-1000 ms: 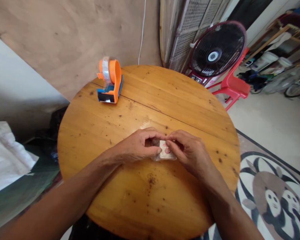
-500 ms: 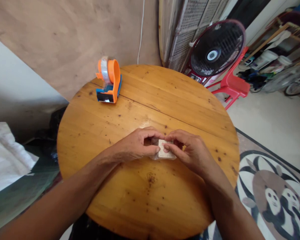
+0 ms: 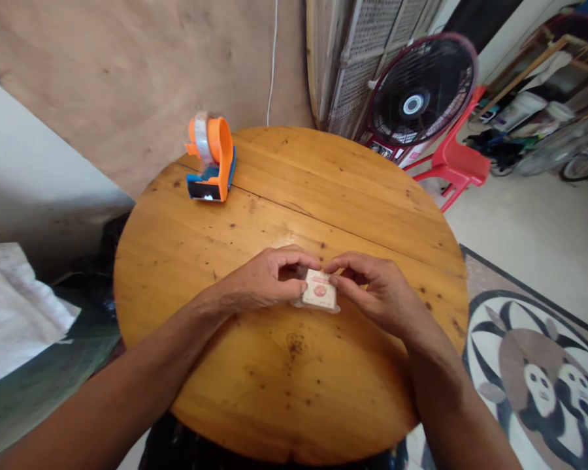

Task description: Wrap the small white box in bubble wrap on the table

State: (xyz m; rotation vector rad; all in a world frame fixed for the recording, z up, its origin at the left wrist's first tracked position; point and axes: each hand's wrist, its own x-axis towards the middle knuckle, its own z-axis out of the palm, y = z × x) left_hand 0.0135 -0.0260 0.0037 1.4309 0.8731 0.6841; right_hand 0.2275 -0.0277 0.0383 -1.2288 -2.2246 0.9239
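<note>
Between my left fingers (image 3: 290, 288) and right fingers (image 3: 357, 292): one small, square, off-white, red-printed block (image 3: 319, 294) in clear film (image 3: 331, 310). Left fingers clamp its left side; right touch its far corner, grip uncertain. I judge it light, firm, slippery; hold by opposite sides.

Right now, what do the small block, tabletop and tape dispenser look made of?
Small block: perhaps card, matte; pale, red-printed, apparently in clear film. Tabletop: wood, probably varnished; knots, grain, slight sheen. Tape dispenser: likely moulded plastic, smooth; bright orange and blue.
</note>
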